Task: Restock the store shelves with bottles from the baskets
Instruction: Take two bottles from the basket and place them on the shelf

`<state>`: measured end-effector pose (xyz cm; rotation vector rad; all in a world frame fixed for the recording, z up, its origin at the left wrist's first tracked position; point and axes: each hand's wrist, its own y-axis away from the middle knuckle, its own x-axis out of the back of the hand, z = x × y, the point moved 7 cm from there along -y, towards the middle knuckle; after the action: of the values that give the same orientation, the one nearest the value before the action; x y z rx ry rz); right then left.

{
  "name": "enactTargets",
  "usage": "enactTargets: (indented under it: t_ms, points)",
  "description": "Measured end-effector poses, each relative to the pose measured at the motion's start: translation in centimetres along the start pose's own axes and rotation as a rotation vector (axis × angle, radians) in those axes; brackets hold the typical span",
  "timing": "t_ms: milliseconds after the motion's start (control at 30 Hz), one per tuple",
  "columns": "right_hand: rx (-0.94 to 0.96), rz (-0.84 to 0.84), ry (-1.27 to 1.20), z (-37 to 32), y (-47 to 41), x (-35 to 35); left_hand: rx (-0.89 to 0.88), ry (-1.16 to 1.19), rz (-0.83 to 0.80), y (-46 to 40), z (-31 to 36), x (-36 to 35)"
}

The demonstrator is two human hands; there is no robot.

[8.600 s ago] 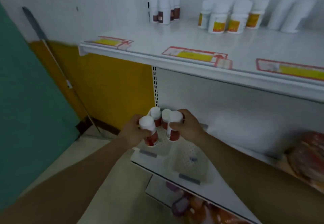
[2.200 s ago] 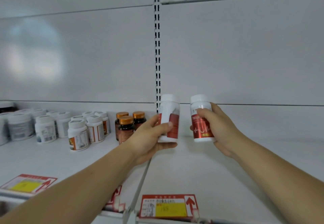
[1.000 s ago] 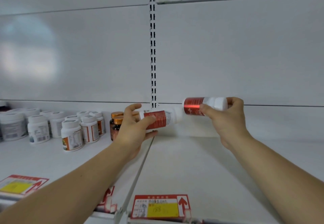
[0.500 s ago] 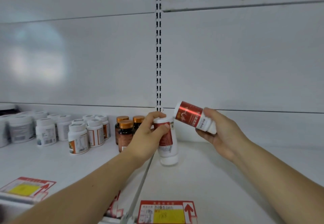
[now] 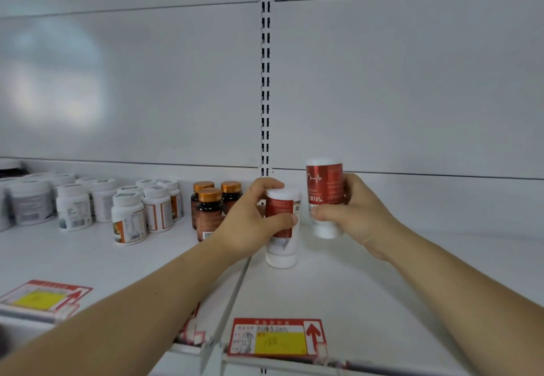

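Note:
Two white bottles with red labels are on the white shelf (image 5: 368, 293) just right of the slotted upright. My left hand (image 5: 250, 225) grips the left bottle (image 5: 282, 246) from its left side; the bottle stands upright with its base on the shelf. My right hand (image 5: 356, 214) holds the right bottle (image 5: 323, 187) upright, a little farther back. Its lower end sits close to the shelf; I cannot tell whether it touches. The two bottles are almost side by side.
Three amber bottles with orange caps (image 5: 209, 211) stand just left of my left hand. Several white jars (image 5: 129, 216) fill the shelf farther left. Red and yellow price tags (image 5: 276, 337) (image 5: 44, 296) sit on the front edge. The slotted upright (image 5: 265, 81) divides the back wall.
The right hand has turned its bottle from tilted to upright and lowered it beside the left bottle. The left hand still holds its bottle standing on the shelf.

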<state>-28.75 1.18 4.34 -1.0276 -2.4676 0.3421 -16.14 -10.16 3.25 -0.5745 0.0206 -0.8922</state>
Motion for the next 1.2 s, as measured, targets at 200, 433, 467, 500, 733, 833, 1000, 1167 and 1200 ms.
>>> enactTargets:
  t_ms: [200,433,467,500,733,833,1000,1167,1200]
  points:
    - [0.115,-0.028,0.195,-1.0,0.7,0.0,-0.036,-0.132,0.009,-0.1,0.4,0.3]
    - [0.107,-0.023,0.234,-1.4,0.7,0.2,-0.028,-0.266,0.031,-0.3,0.8,0.7]
    - [0.094,-0.021,0.235,-1.2,0.7,0.3,-0.017,-0.284,0.023,-0.4,0.9,0.6]
    - [0.089,-0.016,0.236,-1.1,0.7,0.4,-0.004,-0.308,0.007,-0.5,1.0,0.5]
    - [0.091,-0.052,0.288,-0.5,0.7,0.3,0.059,-0.505,-0.100,-1.3,2.2,0.3]
    - [0.083,-0.054,0.285,-0.4,0.8,0.3,0.071,-0.484,-0.101,-1.5,2.1,0.5]
    - [0.076,-0.061,0.274,-0.2,0.8,0.1,0.187,-0.402,-0.236,-2.3,2.2,0.2]
    - [0.074,-0.010,0.268,0.1,0.2,0.8,0.255,-0.452,-0.355,-2.1,2.5,0.2]
    - [0.075,-0.006,0.275,0.0,0.1,0.9,0.256,-0.496,-0.355,-2.0,2.6,0.5]
